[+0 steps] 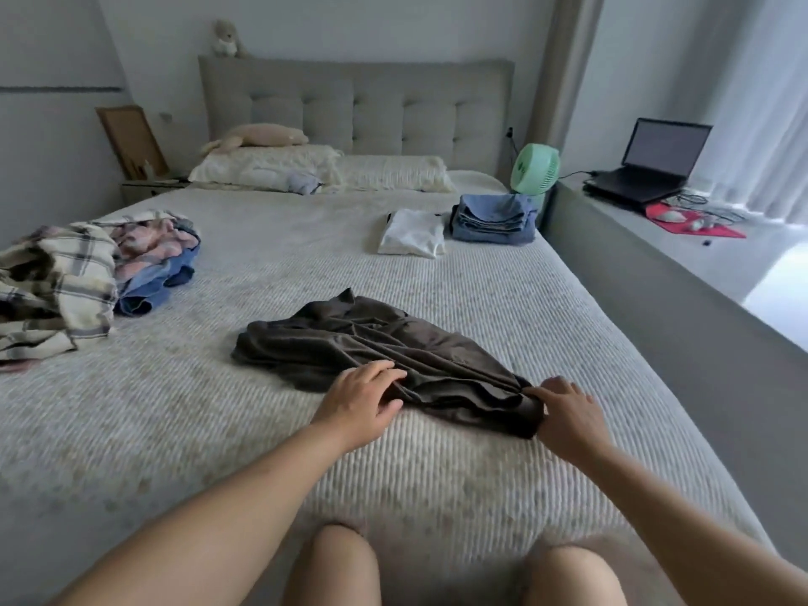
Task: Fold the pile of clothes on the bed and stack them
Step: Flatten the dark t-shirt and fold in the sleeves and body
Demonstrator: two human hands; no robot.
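Now brown garment [363, 343] under both grips

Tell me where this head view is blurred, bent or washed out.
Head view: daylight washes out the curtain and the floor below it; wide-angle bending curves the bed edges and ledge; the near forearms and bedcover are smeared; the dark garment and both hands stay fairly clear.
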